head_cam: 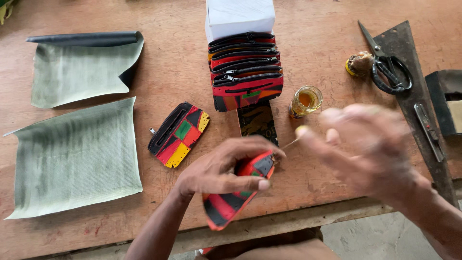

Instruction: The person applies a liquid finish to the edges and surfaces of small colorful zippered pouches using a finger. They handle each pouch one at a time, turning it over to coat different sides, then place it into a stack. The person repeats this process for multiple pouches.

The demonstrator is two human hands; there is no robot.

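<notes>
Pinched in the left hand [221, 173], the patchwork pouch [240, 192] hangs over the bench's near edge while the blurred right hand [370, 149], grip unreadable, could knock the glue jar [305, 101]

right hand [370, 151] motion-blurred, pouch [238, 192] partly hidden
</notes>
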